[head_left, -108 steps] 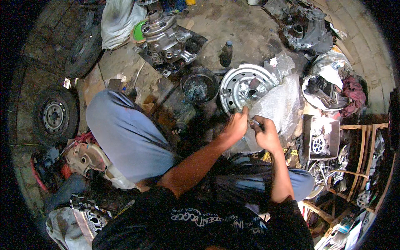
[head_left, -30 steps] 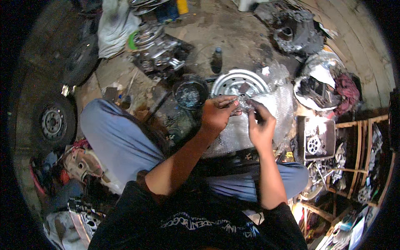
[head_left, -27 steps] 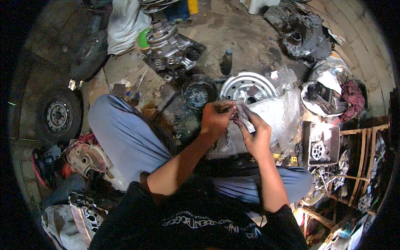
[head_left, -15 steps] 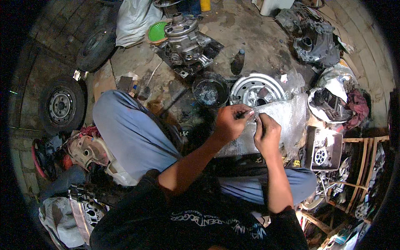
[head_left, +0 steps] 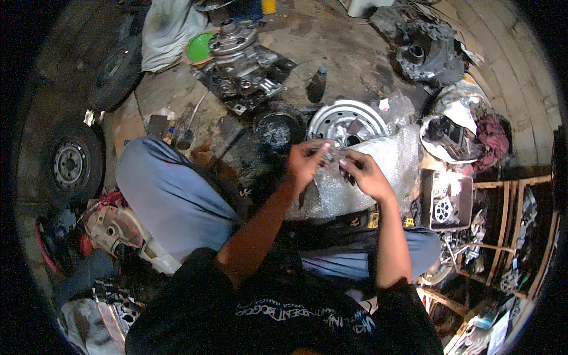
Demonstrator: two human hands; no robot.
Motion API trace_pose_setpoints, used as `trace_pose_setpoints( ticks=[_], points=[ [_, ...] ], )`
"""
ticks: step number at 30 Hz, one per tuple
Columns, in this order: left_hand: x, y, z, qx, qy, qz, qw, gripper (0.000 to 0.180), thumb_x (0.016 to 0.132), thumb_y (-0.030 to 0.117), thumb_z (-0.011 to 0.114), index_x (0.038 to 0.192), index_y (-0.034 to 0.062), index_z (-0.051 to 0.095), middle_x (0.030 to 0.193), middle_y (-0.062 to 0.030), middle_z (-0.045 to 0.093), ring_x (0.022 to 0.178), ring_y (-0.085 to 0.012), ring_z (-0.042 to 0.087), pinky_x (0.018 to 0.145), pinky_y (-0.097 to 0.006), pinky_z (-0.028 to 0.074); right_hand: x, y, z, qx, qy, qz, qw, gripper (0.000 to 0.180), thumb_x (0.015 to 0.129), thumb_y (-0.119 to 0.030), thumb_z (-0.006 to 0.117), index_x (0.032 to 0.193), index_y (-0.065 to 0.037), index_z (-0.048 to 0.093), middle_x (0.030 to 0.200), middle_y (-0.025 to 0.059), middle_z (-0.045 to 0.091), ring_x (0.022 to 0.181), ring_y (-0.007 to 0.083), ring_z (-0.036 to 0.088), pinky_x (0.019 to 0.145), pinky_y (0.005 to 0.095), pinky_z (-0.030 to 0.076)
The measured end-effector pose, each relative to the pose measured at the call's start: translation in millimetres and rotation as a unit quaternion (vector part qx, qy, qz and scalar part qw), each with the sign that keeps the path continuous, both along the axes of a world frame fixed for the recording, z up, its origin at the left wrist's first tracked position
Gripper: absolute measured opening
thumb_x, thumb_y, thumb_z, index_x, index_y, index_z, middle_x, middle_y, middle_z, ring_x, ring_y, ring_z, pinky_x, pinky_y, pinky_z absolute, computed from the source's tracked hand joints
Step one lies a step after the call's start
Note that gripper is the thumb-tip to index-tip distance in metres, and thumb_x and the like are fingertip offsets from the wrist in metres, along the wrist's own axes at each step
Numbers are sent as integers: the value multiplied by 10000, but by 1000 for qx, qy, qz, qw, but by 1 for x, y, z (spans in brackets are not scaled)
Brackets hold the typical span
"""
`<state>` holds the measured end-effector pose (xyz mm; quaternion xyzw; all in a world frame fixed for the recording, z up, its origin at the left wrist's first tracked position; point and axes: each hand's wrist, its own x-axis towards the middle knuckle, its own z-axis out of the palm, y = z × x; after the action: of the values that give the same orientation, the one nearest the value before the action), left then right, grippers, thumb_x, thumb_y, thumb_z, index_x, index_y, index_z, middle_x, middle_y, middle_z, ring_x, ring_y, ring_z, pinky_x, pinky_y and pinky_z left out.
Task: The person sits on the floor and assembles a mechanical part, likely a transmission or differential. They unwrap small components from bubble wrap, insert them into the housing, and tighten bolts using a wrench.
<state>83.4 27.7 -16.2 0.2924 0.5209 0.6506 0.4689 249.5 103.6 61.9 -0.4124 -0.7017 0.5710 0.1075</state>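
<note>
My left hand (head_left: pixel 305 163) and my right hand (head_left: pixel 368 176) are raised close together in front of me, their fingertips almost meeting. Both are closed in a pinch, thumb against fingers. What lies between the fingertips is too small and blurred to name. Beneath them spreads a sheet of clear bubble wrap (head_left: pixel 384 168). Just beyond, a silver steel wheel rim (head_left: pixel 370 113) lies flat, partly covered by the wrap. A dark round pan (head_left: pixel 278 131) with shiny wet contents stands left of the rim.
A metal gearbox-like assembly (head_left: pixel 236 65) stands on a dark mat at the far left. Near it is a dark bottle (head_left: pixel 317 84). Right are a greasy housing (head_left: pixel 429 62), an open sack (head_left: pixel 447 139) and a parts bin (head_left: pixel 449 204). Tyred wheels (head_left: pixel 70 163) lean at left.
The whole view has shifted, so the surroundings appear further left. My hands have turned slightly, and the right hand's fingers now point more to the left.
</note>
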Motion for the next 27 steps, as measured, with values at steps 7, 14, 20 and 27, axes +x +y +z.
trace_pose_setpoints(
  ticks=[7, 14, 20, 27],
  points=[
    [-8, 14, -58, -142, 2, 114, 983, 229, 982, 245, 686, 971, 18, 717, 833, -37, 703, 580, -104, 579, 499, -279, 488, 38, 8, -173, 163, -329, 67, 928, 698, 783, -357, 799, 1348, -15, 574, 1102, 305, 683, 1092, 436, 658, 942, 472, 520],
    [1, 8, -8, -139, -35, 49, 988, 229, 1026, 252, 615, 970, 42, 689, 784, -17, 657, 604, -110, 568, 500, -286, 481, 144, 100, -166, 339, -130, -518, 775, 471, 743, -63, 663, 1193, 69, 611, 1154, 282, 670, 1049, 411, 647, 960, 455, 487],
    [11, 11, 29, -46, -119, -20, 992, 181, 1040, 151, 569, 1133, 25, 662, 861, -48, 654, 678, -127, 613, 694, -306, 598, 179, 115, -96, 311, -42, -540, 781, 891, 905, -108, 617, 1589, 10, 59, 1483, 314, 438, 1316, 414, 497, 1128, 402, 357],
    [5, 9, 16, -25, -139, 7, 990, 151, 1019, 75, 588, 1065, -66, 616, 915, -92, 683, 774, -167, 692, 722, -313, 613, 50, 45, -37, 463, -118, -280, 833, 482, 897, -101, 658, 1348, 27, 549, 1236, 314, 606, 1175, 437, 591, 1043, 470, 439]
  ],
)
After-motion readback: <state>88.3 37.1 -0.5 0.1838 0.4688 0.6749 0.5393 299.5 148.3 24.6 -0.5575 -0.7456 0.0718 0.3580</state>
